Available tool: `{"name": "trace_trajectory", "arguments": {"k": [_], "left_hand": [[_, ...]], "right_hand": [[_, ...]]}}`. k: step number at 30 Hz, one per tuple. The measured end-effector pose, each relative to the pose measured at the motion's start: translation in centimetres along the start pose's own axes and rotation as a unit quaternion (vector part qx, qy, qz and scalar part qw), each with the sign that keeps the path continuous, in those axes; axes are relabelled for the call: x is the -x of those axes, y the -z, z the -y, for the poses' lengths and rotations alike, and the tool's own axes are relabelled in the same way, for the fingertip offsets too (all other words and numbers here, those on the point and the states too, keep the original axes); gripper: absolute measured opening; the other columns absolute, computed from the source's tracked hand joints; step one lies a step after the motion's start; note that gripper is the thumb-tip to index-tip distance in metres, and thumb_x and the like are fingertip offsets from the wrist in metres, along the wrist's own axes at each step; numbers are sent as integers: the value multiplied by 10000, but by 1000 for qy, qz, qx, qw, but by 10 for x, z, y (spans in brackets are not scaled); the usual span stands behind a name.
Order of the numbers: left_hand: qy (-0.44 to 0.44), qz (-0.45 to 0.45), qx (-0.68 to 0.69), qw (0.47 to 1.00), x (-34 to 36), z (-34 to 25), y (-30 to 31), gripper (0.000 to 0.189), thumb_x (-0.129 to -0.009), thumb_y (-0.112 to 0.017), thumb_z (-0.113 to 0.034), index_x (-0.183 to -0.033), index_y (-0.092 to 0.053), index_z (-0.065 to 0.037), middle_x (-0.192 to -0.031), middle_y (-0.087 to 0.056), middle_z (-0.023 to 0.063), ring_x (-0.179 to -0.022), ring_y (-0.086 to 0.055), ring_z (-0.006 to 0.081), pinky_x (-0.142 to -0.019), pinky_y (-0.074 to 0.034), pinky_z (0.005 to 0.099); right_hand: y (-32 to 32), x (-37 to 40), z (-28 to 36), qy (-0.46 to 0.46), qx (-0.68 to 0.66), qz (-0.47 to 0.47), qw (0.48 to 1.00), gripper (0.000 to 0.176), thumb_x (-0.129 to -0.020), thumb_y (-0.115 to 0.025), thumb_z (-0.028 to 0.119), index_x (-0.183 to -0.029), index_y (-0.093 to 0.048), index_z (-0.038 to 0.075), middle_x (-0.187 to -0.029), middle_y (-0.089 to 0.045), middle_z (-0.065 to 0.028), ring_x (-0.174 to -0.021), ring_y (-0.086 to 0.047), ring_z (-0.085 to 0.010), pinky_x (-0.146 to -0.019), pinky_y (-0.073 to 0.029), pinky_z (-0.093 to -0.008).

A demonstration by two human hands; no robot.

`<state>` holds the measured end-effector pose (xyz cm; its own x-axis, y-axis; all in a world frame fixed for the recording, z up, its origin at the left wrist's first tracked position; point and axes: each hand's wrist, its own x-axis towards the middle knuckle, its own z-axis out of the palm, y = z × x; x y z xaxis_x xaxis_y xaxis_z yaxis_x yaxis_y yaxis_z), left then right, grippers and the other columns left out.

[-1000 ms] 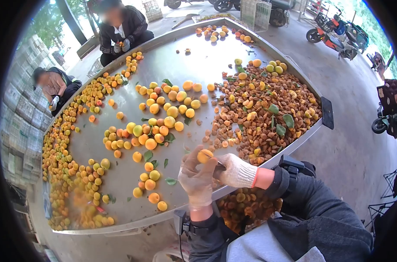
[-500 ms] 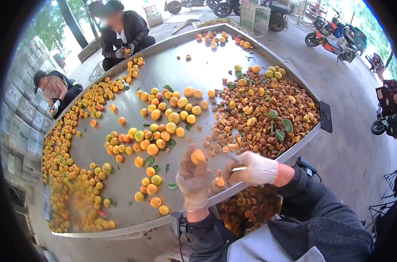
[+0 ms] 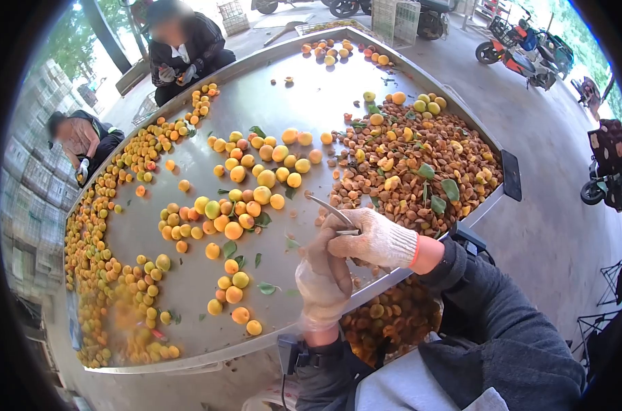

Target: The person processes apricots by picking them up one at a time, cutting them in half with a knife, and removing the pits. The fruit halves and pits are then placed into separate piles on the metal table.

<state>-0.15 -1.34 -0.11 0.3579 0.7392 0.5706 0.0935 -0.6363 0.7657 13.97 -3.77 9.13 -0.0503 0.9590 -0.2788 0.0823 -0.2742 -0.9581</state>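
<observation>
My right hand (image 3: pixel 383 238), in a whitish glove, is closed round a curved metal tool (image 3: pixel 333 209) whose tip points up and left. Just below and left of it, my gloved left hand (image 3: pixel 324 277) is blurred; its fingers meet the right hand, and whatever they hold is hidden. Both hands are over the near edge of a metal table (image 3: pixel 276 312). Whole orange and yellow apricots (image 3: pixel 233 230) lie left of my hands. Beyond my right hand is a heap of brown pits (image 3: pixel 407 171) with some leaves.
More apricots (image 3: pixel 105 253) line the table's left side. A container of apricot pieces (image 3: pixel 393 318) stands below the near edge. Two people, one at the far left side (image 3: pixel 187 48) and one farther left (image 3: pixel 85 140), handle fruit. Scooters (image 3: pixel 526 51) stand behind.
My left hand has moved right and turned, and the apricot seen in it no longer shows. My right hand has moved up and left to meet it, with the tool's blade raised.
</observation>
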Motion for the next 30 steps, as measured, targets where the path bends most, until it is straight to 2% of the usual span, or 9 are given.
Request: {"name": "trace_trajectory", "arguments": {"k": [4,7,11,13,17,18,20,28,30], "left_hand": [[27,-59,83,994,3,1,-8,385,-841,-557,40,-1212,-465,-8,-1057,-671,157,-797,-681,227,-698,-530,296],[145,-63,126,979,2,-17,-3,254,-949,-472,-116,-1155,-535,19,-1057,-630,125,-827,-614,147,-677,-493,261],[120,-73,15,990,1,-4,-4,270,-980,-435,-209,-1081,-558,8,-938,-634,91,-676,-584,133,-594,-469,249],[198,-129,183,954,8,14,-3,208,-921,-434,-45,-1096,-509,40,-1123,-595,182,-949,-605,207,-745,-508,274],[287,-131,238,918,-1,-16,-1,264,-976,-453,-177,-1134,-516,25,-1025,-613,113,-922,-618,224,-789,-501,340],[283,-135,238,919,-6,-18,2,264,-976,-453,-177,-1134,-516,25,-1025,-613,113,-922,-618,224,-789,-501,340],[19,-19,-12,1000,-8,-19,8,313,-961,-537,-226,-1181,-517,-5,-1017,-629,138,-893,-635,239,-773,-508,340],[143,74,82,984,5,-17,1,306,-938,-557,-156,-1201,-507,-6,-992,-650,139,-817,-658,196,-778,-513,297],[109,-32,200,973,5,-16,-9,277,-960,-496,-163,-1173,-511,15,-967,-651,111,-789,-638,149,-743,-514,275]], "right_hand": [[-5,-10,-9,-17,-70,20,997,268,-817,-630,197,-1035,-643,42,-680,-586,22,-497,-515,-43,-418,-414,-197],[-10,-16,-17,-23,-72,4,997,232,-815,-631,202,-989,-648,50,-677,-581,28,-519,-517,-41,-445,-417,-200],[-15,-21,-28,-16,-102,0,995,237,-814,-633,188,-1005,-651,48,-691,-592,28,-550,-517,-35,-480,-421,-198],[-19,-21,-44,78,-48,-36,995,243,-814,-628,170,-1017,-653,39,-702,-603,28,-574,-516,-30,-503,-423,-198],[-8,-7,-12,-27,-94,3,995,264,-799,-656,168,-1022,-648,26,-744,-621,17,-575,-522,-24,-499,-421,-188],[-2,-7,-6,-22,-91,6,996,264,-799,-656,168,-1022,-648,26,-744,-621,17,-575,-522,-24,-499,-421,-188],[7,-7,-2,-63,-43,1,997,245,-796,-661,183,-991,-652,35,-715,-616,13,-533,-517,-25,-456,-396,-175],[16,1,-12,-73,-30,51,996,263,-849,-585,246,-990,-609,26,-731,-605,-43,-557,-551,-88,-471,-447,-218],[6,5,-11,-50,-44,25,997,241,-857,-590,219,-1010,-609,34,-768,-611,-27,-584,-548,-67,-492,-443,-210]]}}
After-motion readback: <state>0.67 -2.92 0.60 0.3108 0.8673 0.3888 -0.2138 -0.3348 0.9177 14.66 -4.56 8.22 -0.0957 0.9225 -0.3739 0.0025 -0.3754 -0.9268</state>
